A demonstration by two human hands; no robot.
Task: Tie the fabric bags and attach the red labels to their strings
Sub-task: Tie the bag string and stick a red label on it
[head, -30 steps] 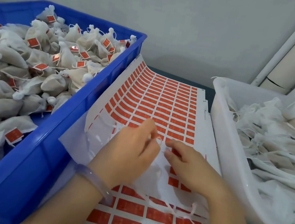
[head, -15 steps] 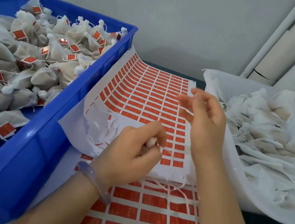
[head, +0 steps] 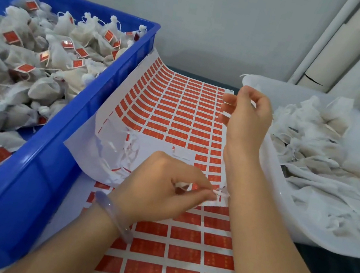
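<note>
My left hand [head: 162, 188] is low over the sheets and pinches a small white bit of fabric bag and string [head: 219, 192] at its fingertips. My right hand [head: 247, 119] is raised above the upper label sheet [head: 178, 112], fingers curled, pinching a thin white string that is hard to make out. That sheet carries rows of red labels; its near part is peeled to torn white backing [head: 118, 152]. A second label sheet [head: 181, 257] lies under it, nearer me.
A blue crate [head: 51, 152] on the left is heaped with tied bags bearing red labels [head: 56, 54]. A white tray [head: 270, 176] on the right holds several untied fabric bags [head: 316, 148]. Pale pipes [head: 332, 55] stand against the wall at the back right.
My right hand has left the left hand and risen up and to the right, drawing the string out. The left hand stayed low, still pinching the white bit.
</note>
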